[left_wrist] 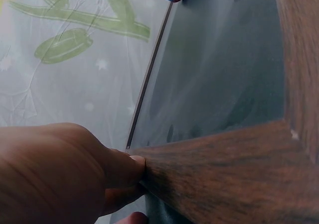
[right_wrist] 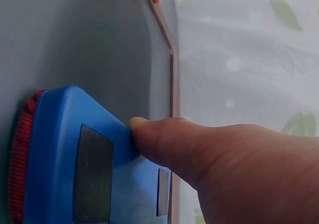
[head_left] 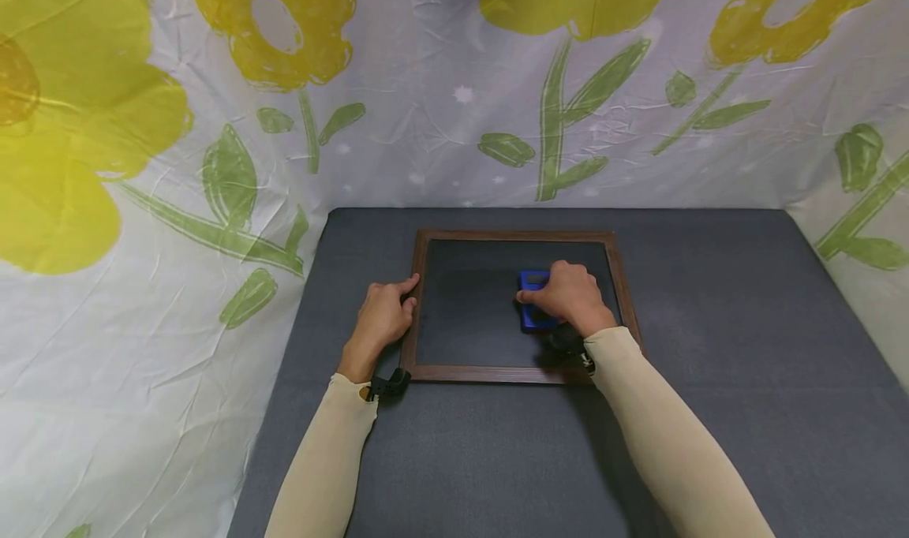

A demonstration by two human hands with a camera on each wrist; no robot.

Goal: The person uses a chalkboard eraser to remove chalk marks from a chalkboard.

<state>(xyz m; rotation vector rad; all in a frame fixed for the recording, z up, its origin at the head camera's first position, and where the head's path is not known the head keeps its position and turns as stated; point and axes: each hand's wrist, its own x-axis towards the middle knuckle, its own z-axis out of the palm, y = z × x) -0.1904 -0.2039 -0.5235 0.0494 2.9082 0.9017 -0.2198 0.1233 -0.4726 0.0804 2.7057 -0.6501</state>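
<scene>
A small chalkboard (head_left: pixel 469 309) with a brown wooden frame (head_left: pixel 490 374) lies flat on the table. My right hand (head_left: pixel 571 295) grips a blue board eraser (head_left: pixel 533 317) on the right half of the board. Its red fabric underside (right_wrist: pixel 21 159) and a dark rectangular patch (right_wrist: pixel 93 176) on its back show in the right wrist view, the thumb pressed along its side. At the frame's left side is my left hand (head_left: pixel 383 315), its extended index finger touching the frame's outer edge. Faint pale smears mark the dark surface (left_wrist: pixel 219 79) in the left wrist view.
Dark grey cloth covers the table (head_left: pixel 731 309). Behind and to the left hangs a white curtain (head_left: pixel 426 143) printed with yellow flowers and green leaves. Each wrist carries a black camera, the left one (head_left: pixel 390 383) close to the frame's lower left corner.
</scene>
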